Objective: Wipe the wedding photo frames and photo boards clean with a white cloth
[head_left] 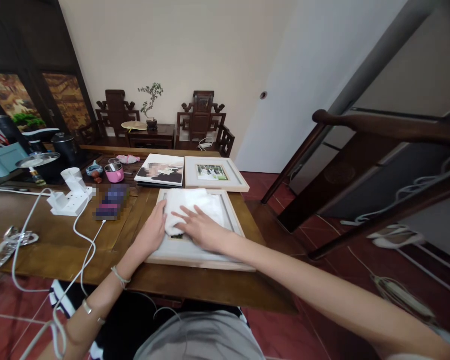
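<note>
The right hand (200, 231) lies palm down with its fingers spread and stretched out, pressing on a white cloth (189, 199) without clenching it. The left hand (157, 225) sits at the left side of the pale wooden frame (202, 265), its fingers fairly straight and close together beside the cloth; whether it grips the rim cannot be told. The frame lies flat near the end of the table (120, 232), the cloth covering much of its middle. Just beyond lies a second frame (232, 189).
</note>
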The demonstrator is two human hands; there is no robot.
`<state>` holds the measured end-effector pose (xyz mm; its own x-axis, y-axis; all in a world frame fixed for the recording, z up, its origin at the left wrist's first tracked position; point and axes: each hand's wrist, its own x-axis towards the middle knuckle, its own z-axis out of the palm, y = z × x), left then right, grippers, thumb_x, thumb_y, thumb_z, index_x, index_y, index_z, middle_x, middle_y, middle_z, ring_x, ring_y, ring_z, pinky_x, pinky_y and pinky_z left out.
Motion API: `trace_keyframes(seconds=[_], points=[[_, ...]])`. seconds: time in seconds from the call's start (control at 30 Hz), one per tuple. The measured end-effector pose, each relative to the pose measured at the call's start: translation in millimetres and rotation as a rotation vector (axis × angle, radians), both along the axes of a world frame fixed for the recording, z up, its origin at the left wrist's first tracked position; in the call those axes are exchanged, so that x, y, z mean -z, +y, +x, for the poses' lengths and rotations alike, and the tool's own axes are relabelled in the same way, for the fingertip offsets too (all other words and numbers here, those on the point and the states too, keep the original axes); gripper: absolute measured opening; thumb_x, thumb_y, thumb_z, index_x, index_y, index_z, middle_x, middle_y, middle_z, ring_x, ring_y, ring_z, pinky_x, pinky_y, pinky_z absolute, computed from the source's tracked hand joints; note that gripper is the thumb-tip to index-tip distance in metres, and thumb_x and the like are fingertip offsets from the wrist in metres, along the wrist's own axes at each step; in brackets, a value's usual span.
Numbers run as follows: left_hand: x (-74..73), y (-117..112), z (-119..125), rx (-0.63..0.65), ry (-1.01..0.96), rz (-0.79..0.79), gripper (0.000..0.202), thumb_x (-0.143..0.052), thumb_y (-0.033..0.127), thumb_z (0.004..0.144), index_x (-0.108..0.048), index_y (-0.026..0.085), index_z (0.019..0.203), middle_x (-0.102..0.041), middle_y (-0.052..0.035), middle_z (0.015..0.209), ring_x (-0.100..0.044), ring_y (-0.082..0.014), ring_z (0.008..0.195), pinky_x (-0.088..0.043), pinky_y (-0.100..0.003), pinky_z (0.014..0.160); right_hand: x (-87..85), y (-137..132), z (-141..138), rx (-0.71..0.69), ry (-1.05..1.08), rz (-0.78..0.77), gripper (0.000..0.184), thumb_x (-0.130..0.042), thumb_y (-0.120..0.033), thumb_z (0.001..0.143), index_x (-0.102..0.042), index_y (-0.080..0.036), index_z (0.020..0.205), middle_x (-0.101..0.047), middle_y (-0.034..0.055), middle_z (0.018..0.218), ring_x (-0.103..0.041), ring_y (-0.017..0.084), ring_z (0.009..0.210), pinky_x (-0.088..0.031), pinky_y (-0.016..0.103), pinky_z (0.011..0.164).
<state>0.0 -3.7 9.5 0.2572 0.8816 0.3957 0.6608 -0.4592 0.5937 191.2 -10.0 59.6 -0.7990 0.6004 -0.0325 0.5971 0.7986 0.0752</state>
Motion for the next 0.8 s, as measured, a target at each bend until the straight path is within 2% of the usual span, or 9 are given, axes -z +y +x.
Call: trace_keyframes(seconds=[0.1,0.23,0.3,0.37,0.47,0.6,0.7,0.8], points=[[-0.7,0,1,0.010,0.023,-0.050,0.051,-0.028,0.037,0.097,-0.030,0.009,0.140,-0.034,-0.0198,0.149,-0.027,-0.0243,0.141,-0.023,-0.043,0.115,0.2,29,-5,0.021,-0.020,0.065,0.047,-0.043,-0.002,0.084,-0.051,-0.014,0.129,-0.033,0.0148,0.150,-0.023,0.033,0.139,-0.027,0.059,0.105],[0.6,0,1,-0.002,0.055,-0.076,0.055,-0.032,0.038,0.096,-0.027,0.009,0.142,-0.028,-0.0201,0.151,-0.022,-0.0256,0.142,-0.022,-0.045,0.115,-6.4,64,-14,0.060,-0.007,0.103,0.041,-0.046,-0.005,0.084,-0.056,-0.016,0.123,-0.036,0.0111,0.150,-0.023,0.034,0.138,-0.028,0.058,0.105],[0.8,1,0,-0.007,0.071,-0.052,0.052,-0.036,0.035,0.095,-0.032,0.010,0.140,-0.032,-0.0197,0.150,-0.026,-0.0260,0.141,-0.025,-0.044,0.114,-9.3,75,-21,0.094,0.014,0.132,0.042,-0.047,-0.006,0.083,-0.055,-0.016,0.124,-0.032,0.0109,0.151,-0.020,0.036,0.139,-0.027,0.058,0.105],[0.8,1,0,0.007,0.114,-0.030,0.044,-0.037,0.031,0.094,-0.045,0.010,0.131,-0.043,-0.0195,0.144,-0.030,-0.0268,0.139,-0.028,-0.044,0.113,-9.8,82,-28,0.115,0.029,0.150,0.046,-0.047,-0.005,0.082,-0.052,-0.016,0.127,-0.029,0.0105,0.153,-0.019,0.035,0.139,-0.028,0.057,0.104],[2.0,3,-1,0.022,0.162,-0.003,0.036,-0.037,0.024,0.093,-0.058,0.009,0.117,-0.054,-0.0193,0.134,-0.034,-0.0275,0.138,-0.030,-0.046,0.112,-5.4,84,-36,0.115,0.016,0.140,0.047,-0.044,-0.004,0.082,-0.053,-0.018,0.126,-0.033,0.0076,0.151,-0.022,0.032,0.139,-0.030,0.054,0.104],[8.7,7,-4,0.016,0.159,0.030,0.043,-0.033,0.003,0.083,-0.058,0.007,0.118,-0.054,-0.0178,0.134,-0.038,-0.0253,0.136,-0.032,-0.047,0.112,2.6,78,-32,0.141,-0.002,0.131,0.039,-0.040,-0.006,0.087,-0.058,-0.019,0.119,-0.036,0.0071,0.150,-0.021,0.032,0.139,-0.026,0.055,0.105],[14.2,8,-5,0.014,0.151,0.058,0.052,-0.032,-0.006,0.075,-0.058,0.010,0.118,-0.055,-0.0149,0.133,-0.037,-0.0234,0.136,-0.032,-0.047,0.113,2.8,71,-17,0.186,-0.007,0.126,0.034,-0.043,-0.011,0.088,-0.061,-0.018,0.116,-0.038,0.0091,0.148,-0.022,0.032,0.139,-0.024,0.056,0.106],[17.0,9,-5,0.006,0.129,0.067,0.052,-0.032,-0.006,0.075,-0.058,0.008,0.118,-0.056,-0.0162,0.132,-0.037,-0.0240,0.136,-0.032,-0.047,0.113,-2.7,65,10,0.250,-0.027,0.104,0.036,-0.046,-0.008,0.086,-0.061,-0.017,0.117,-0.040,0.0111,0.147,-0.025,0.032,0.137,-0.027,0.055,0.104]])
